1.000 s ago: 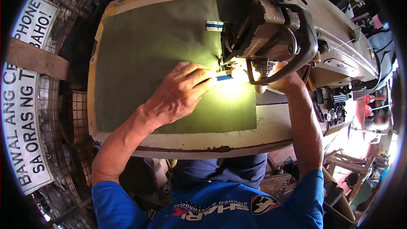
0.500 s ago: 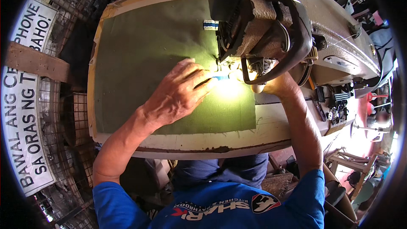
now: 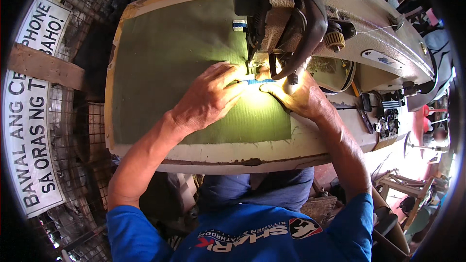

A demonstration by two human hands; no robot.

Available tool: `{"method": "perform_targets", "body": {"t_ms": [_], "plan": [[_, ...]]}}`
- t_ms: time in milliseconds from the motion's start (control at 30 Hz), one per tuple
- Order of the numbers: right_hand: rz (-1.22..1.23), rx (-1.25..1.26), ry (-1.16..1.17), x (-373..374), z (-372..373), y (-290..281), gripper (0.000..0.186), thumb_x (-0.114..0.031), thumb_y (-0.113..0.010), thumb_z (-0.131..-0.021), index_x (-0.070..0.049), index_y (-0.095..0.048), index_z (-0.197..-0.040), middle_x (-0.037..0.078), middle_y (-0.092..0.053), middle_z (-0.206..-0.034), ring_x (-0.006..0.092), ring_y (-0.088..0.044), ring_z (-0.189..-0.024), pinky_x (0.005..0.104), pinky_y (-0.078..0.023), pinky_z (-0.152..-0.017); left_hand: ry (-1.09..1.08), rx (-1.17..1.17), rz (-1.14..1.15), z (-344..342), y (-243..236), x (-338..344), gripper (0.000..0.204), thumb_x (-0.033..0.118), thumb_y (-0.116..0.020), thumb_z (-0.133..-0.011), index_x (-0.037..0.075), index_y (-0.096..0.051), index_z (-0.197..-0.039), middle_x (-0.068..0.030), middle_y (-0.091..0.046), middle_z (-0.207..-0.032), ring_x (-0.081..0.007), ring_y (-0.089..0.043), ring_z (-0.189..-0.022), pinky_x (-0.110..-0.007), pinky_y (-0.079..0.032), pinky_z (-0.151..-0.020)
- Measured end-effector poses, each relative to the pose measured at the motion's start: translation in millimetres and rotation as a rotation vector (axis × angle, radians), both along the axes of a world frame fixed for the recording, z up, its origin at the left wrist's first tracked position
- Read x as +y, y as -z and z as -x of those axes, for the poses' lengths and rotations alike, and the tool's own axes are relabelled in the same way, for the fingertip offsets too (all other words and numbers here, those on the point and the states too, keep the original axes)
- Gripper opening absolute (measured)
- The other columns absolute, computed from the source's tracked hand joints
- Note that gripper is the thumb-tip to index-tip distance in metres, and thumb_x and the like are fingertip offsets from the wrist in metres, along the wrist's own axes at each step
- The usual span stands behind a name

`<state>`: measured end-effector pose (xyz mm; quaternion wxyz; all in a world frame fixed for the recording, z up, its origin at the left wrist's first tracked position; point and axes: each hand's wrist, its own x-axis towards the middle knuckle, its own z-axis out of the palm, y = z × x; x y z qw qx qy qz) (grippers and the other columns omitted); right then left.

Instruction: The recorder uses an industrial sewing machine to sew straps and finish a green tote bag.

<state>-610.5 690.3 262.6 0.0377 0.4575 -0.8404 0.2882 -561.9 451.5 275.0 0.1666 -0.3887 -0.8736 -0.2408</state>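
In the head view, my left hand is over the green cloth, its fingers bent and drawn together, with the thumb and forefinger pinching the left end of a blue-and-white strip. The strip lies across the brightly lit part of the cloth, between my two hands and just on my side of the sewing machine's needle area. My right hand reaches in from the other side, partly under the curved dark handle. Its thumb points left beside the strip's right end, with a finger farther in; the glare is strong there, and I cannot tell whether they grip it.

A second blue-and-white piece sits farther from me, at the cloth's edge beside the machine head. The cloth is spread over a pale table, with a frayed corner toward me on the right. Near the machine's base, to the right of my forearm, is a group of small metal parts.
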Motion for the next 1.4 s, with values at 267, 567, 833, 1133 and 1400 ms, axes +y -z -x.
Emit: {"method": "perform_targets", "body": {"t_ms": [267,567,833,1133,1400], "plan": [[0.291,-0.018,-0.16,-10.8,-4.1,-9.0,0.012,-0.005,-0.065,-0.078,-0.004,-0.064,-0.09,0.013,-0.063,-0.083,0.0343,-0.063,-0.08,0.0419,-0.051,-0.068,-0.025,0.04,0.028,-1.6,4.1,0.5,0.023,0.006,-0.069,-0.078,0.002,-0.066,-0.1,-0.0113,-0.06,-0.104,-0.0293,-0.06,-0.102,-0.04,-0.051,-0.096],[-0.022,0.093,0.15,-6.4,-17.3,3.2,0.02,-0.004,-0.069,-0.082,-0.002,-0.068,-0.102,0.015,-0.065,-0.098,0.035,-0.064,-0.087,0.0425,-0.053,-0.075,-0.005,0.027,0.018,-1.6,6.1,-1.5,0.023,0.008,-0.068,-0.079,0.001,-0.065,-0.101,-0.0118,-0.059,-0.105,-0.0291,-0.059,-0.102,-0.04,-0.051,-0.095],[0.129,0.113,-0.011,0.9,1.7,10.8,0.017,-0.019,-0.071,-0.08,-0.003,-0.066,-0.079,0.014,-0.062,-0.081,0.0357,-0.057,-0.081,0.0475,-0.045,-0.075,-0.035,0.01,-0.086,0.0,9.0,0.7,0.019,-0.001,-0.071,-0.074,0.001,-0.067,-0.093,-0.0119,-0.058,-0.093,-0.031,-0.06,-0.09,-0.042,-0.052,-0.084],[0.148,0.081,-0.007,2.7,0.3,15.1,0.01,-0.016,-0.066,-0.082,-0.009,-0.066,-0.088,0.012,-0.058,-0.079,0.0337,-0.056,-0.082,0.0461,-0.044,-0.079,-0.064,-0.062,-0.082,-0.4,7.0,2.1,0.02,0.002,-0.072,-0.076,0.0,-0.066,-0.095,-0.0126,-0.06,-0.105,-0.0312,-0.058,-0.107,-0.044,-0.047,-0.097],[0.092,0.072,0.014,2.4,0.0,13.1,0.016,-0.017,-0.066,-0.085,-0.002,-0.067,-0.092,0.015,-0.062,-0.088,0.0343,-0.06,-0.085,0.0432,-0.048,-0.077,-0.097,-0.112,-0.134,2.8,7.1,5.0,0.017,0.003,-0.07,-0.079,0.0,-0.067,-0.095,-0.0087,-0.062,-0.099,-0.0268,-0.059,-0.097,-0.039,-0.049,-0.091]]}}
